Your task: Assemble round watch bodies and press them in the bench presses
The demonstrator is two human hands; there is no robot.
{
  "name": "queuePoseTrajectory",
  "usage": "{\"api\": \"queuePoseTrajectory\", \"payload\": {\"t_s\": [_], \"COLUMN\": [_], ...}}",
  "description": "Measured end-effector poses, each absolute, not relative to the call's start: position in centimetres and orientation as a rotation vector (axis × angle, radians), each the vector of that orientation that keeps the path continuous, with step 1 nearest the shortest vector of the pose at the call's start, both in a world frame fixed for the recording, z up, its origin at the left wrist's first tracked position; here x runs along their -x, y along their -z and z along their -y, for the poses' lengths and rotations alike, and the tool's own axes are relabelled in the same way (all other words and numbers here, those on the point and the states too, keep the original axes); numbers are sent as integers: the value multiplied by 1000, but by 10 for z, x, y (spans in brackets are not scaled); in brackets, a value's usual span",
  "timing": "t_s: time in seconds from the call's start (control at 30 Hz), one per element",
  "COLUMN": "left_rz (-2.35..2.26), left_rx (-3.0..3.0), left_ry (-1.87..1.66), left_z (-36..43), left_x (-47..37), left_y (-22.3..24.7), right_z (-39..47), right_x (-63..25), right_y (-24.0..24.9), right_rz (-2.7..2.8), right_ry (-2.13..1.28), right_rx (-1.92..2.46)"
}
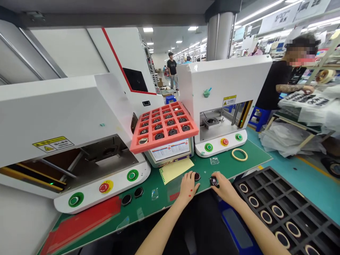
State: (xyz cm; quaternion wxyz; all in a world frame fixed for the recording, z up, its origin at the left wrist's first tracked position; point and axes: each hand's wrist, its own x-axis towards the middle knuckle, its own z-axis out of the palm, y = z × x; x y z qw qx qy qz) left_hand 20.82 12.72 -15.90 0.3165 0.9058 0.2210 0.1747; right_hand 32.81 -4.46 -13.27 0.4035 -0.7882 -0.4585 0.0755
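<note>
My right hand (pixel 224 187) grips a round watch module (pixel 213 181) by its edge, thumb and fingers around it. White digits glow on its dark face. My left hand (pixel 187 187) lies on the green bench mat with fingers apart, next to a dark round watch module (pixel 197 176); its fingertips come right up to that piece's edge, and I cannot tell whether they touch. Small red bits are on the back of this hand. Farther left on the mat are two more dark round modules, one (pixel 126 200) nearer and one (pixel 138 192) beyond it.
Two white press machines, left (pixel 53 109) and right (pixel 225 79), flank a pink foam tray (pixel 164 138) of round parts above a screen (pixel 170 150). A tape roll (pixel 239 154) lies right. A black divided tray (pixel 285 198) holds ringed parts. A co-worker (pixel 276 78) works beyond.
</note>
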Motion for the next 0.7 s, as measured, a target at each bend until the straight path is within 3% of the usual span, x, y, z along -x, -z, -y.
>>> {"api": "queuePoseTrajectory", "payload": {"t_s": [0.5,0.7], "left_rz": [-868,-834], "left_rx": [-2538,-2343], "left_ry": [-360,-575], "left_z": [-196,-218], "left_x": [-184,-156], "left_y": [153,132], "right_z": [-72,-77], "right_x": [-359,-378], "right_y": [135,125], "right_rz": [1860,2000], "right_ry": [-352,-299], "right_rx": [2071,2051]}}
